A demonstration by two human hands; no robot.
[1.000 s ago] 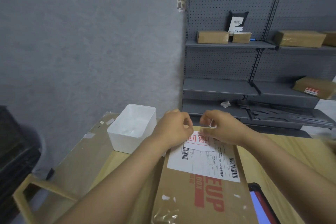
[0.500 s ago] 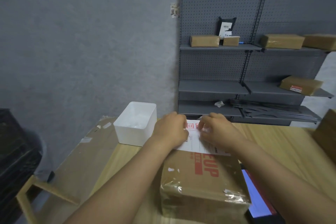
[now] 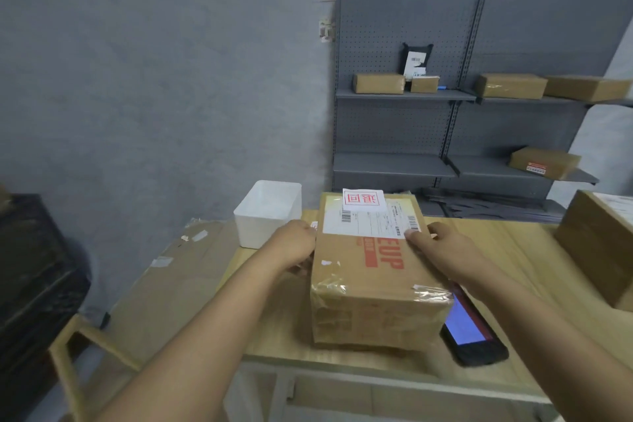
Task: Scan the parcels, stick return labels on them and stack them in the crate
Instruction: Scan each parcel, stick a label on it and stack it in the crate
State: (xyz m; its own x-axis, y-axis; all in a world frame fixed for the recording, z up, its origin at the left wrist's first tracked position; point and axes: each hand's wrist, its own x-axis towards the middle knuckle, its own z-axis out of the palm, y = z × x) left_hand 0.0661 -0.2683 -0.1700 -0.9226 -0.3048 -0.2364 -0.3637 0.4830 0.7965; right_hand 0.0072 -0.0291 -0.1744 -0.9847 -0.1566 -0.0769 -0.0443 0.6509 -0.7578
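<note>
Wooden table (image 3: 513,250): left hand (image 3: 294,247) and right hand (image 3: 442,250) grasp opposite sides of the parcel (image 3: 373,281); return label (image 3: 363,200) at its far edge.

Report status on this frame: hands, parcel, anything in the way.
Left hand and right hand grip the parcel by its sides. Return label stuck on top. Handheld scanner lies close beside it.

You face a rough grey plastered wall (image 3: 154,79); grey metal pegboard shelving (image 3: 445,130) stands right of it, behind your pale wooden tabletop (image 3: 513,250).
</note>
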